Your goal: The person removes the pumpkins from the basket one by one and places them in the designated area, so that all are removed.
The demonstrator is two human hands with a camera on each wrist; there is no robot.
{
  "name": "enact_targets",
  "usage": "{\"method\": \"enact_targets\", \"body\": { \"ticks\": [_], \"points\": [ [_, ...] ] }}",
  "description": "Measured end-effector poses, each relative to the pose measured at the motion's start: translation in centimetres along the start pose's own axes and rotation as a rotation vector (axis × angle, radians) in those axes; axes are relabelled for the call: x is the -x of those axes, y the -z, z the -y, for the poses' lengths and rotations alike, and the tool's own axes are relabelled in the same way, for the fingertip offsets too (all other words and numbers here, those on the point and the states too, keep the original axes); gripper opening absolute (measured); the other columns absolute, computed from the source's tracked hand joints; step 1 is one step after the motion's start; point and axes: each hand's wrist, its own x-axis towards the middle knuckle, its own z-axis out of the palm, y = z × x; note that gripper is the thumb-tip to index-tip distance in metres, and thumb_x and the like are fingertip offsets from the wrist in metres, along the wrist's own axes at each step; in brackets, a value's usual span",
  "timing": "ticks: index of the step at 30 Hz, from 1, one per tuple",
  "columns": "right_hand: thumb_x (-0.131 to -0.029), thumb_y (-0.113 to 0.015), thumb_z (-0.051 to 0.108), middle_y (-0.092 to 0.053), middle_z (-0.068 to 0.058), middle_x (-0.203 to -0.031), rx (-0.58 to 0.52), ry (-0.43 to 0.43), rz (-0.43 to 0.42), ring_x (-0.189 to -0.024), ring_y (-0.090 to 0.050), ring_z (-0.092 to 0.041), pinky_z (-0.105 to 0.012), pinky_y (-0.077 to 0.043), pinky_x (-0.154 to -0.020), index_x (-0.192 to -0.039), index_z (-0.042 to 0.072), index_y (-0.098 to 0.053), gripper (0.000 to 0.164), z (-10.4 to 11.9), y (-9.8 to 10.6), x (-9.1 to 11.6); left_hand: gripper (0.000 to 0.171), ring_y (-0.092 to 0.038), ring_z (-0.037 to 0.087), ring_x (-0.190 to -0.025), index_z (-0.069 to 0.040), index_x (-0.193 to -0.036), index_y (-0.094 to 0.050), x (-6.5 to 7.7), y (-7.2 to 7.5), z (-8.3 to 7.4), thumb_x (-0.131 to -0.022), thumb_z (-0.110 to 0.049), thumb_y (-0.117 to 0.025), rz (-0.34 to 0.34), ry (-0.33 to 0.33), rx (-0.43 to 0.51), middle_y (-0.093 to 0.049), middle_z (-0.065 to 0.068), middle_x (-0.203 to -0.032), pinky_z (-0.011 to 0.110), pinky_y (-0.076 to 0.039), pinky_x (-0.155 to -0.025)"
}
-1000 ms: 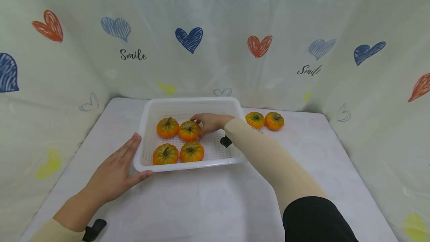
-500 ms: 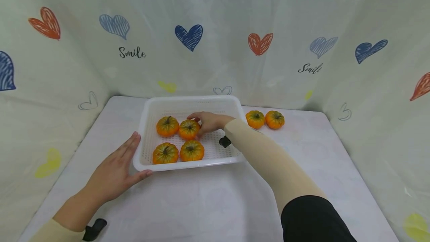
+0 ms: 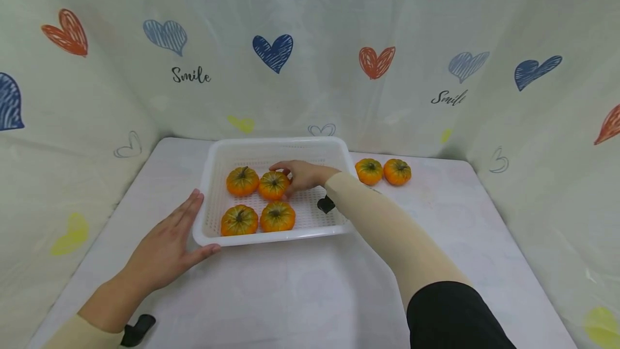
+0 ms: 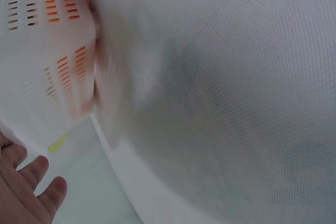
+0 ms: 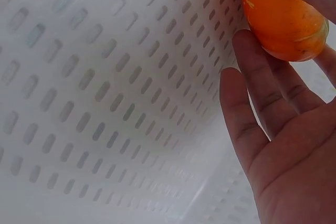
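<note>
A white perforated plastic basket (image 3: 290, 237) stands on the table and holds several small orange pumpkins with green-streaked tops. My right hand (image 3: 306, 175) reaches into it and grips the back-row pumpkin (image 3: 272, 185) from its right side, thumb and fingers around it. In the right wrist view this pumpkin (image 5: 286, 22) sits between thumb and fingers, its top out of frame. Beside it lies another pumpkin (image 3: 242, 181), with two more in the front row, one of them the front left pumpkin (image 3: 239, 221). My left hand (image 3: 162, 246), fingers straight, rests at the basket's front left corner.
Two more pumpkins sit on the table right of the basket, a nearer one (image 3: 369, 172) and one at its right (image 3: 397, 172). A white cloth covers the table (image 3: 290, 295). A curtain (image 3: 319, 20) printed with hearts encloses the back and sides.
Almost nothing differs: both hands, the basket and the pumpkins keep their places, and the head view shifts only slightly.
</note>
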Motion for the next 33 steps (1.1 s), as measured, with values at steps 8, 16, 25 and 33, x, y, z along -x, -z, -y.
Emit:
{"method": "enact_targets", "body": {
  "ticks": [8, 16, 25, 33],
  "points": [
    [-0.08, -0.085, 0.015, -0.05, -0.01, -0.14, -0.01, 0.021, 0.011, -0.106, -0.058, -0.02, -0.029, -0.051, -0.094, -0.152, 0.026, -0.042, 0.085, -0.1, 0.0, 0.0, 0.117, -0.03, 0.04, -0.142, -0.006, -0.16, -0.008, 0.1, 0.0, 0.0, -0.08, -0.056, -0.077, -0.007, 0.006, -0.005, -0.018, 0.017, -0.164, 0.064, -0.036, -0.104],
    [-0.08, -0.085, 0.012, -0.048, -0.009, -0.143, -0.014, 0.028, 0.017, -0.116, -0.052, -0.02, -0.03, -0.05, -0.095, -0.153, 0.029, -0.041, 0.086, 0.2, -0.3, 0.1, 0.118, -0.03, 0.041, -0.142, -0.005, -0.16, -0.008, 0.1, 0.1, 0.1, -0.08, -0.058, -0.076, -0.002, 0.005, -0.006, -0.018, 0.018, -0.164, 0.064, -0.036, -0.104],
    [-0.079, -0.086, 0.017, -0.052, -0.007, -0.136, 0.018, 0.019, -0.005, -0.116, -0.052, -0.02, -0.035, -0.047, -0.102, -0.149, 0.031, -0.045, 0.082, -0.1, 0.1, 0.3, 0.117, -0.03, 0.042, -0.142, -0.004, -0.16, -0.009, 0.1, 0.1, -0.1, -0.081, -0.058, -0.075, 0.006, 0.006, 0.002, -0.018, 0.018, -0.163, 0.064, -0.036, -0.105],
    [-0.083, -0.083, 0.017, -0.053, -0.009, -0.138, 0.06, 0.022, -0.029, -0.116, -0.054, -0.019, -0.033, -0.048, -0.1, -0.151, 0.028, -0.042, 0.08, 0.2, 1.6, 1.3, 0.118, -0.03, 0.043, -0.141, -0.004, -0.16, -0.006, 0.0, 0.3, -0.2, -0.081, -0.06, -0.074, 0.032, 0.023, 0.006, -0.017, 0.019, -0.163, 0.065, -0.035, -0.105]
  ]
}}
